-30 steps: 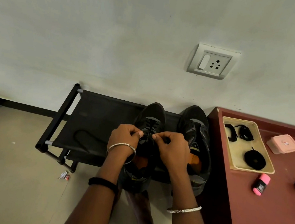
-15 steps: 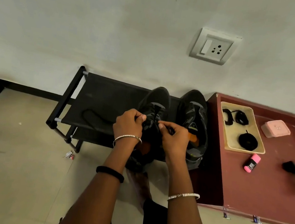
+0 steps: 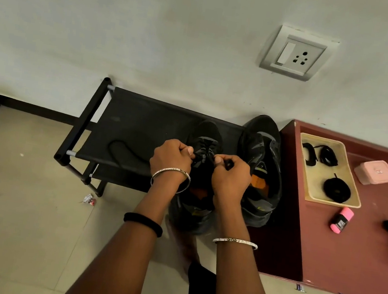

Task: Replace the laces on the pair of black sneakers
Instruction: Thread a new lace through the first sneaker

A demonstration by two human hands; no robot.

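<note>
Left sneaker (image 3: 204, 145) on rack (image 3: 141, 124): lace (image 3: 203, 152) pinched by left hand (image 3: 171, 160) and right hand (image 3: 231, 177), fingers curled. Right sneaker (image 3: 260, 161) alongside, untouched.

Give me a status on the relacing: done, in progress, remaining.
Done: a loose lace lies on the rack, likely an old one, and the first sneaker has lace crossed through its front eyelets. In hand: left hand and right hand each pinch that lace. Left: its upper eyelets, then the second sneaker, which shows no lace; a coiled lace waits in the tray.
</note>
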